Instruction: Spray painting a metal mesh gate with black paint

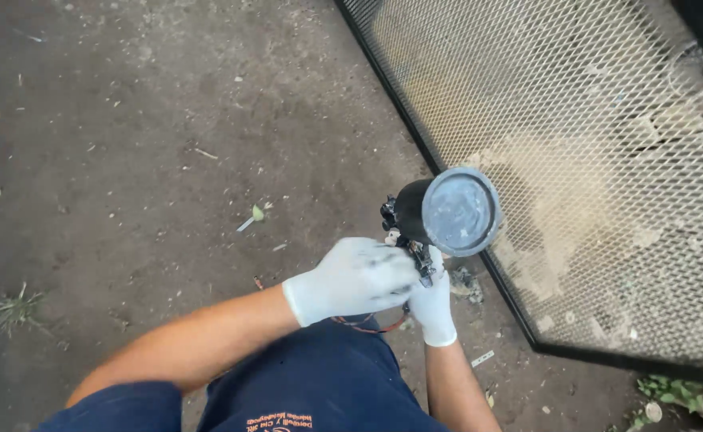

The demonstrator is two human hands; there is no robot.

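Ground: bare, dark, packed dirt floor (pixel 127 120) scattered with small dry leaves and bits of debris; a little tuft of grass (pixel 17 308) grows at the left edge.
Mesh panel: a black-framed metal mesh panel (pixel 607 120) fills the upper right, lying or leaning over the ground, with pale sandy patches showing through its diamond holes.
Spray gun: a black spray gun (pixel 415 232) held up in front of the person, near the mesh panel's lower left edge; its round cup (pixel 457 212) sits on top, the grey circular lid facing the camera.
Left hand: white-gloved left hand (pixel 355 278) laid over the gun's body from the left, fingers curled onto it and blurred at the tips.
Right hand: white-gloved right hand (pixel 433 302) below the cup, fingers wrapped round the gun's handle from underneath; most of the fingers are hidden behind the gun.
Hose or cord: a thin reddish loop (pixel 371 326) hangs just beneath the hands.
Clothing: dark blue garment (pixel 319 376) with a small block of orange print near the bottom edge, seen upside down; forearms bare.
Plants: a few green leaves (pixel 671 392) at the lower right corner, beyond the panel's frame.
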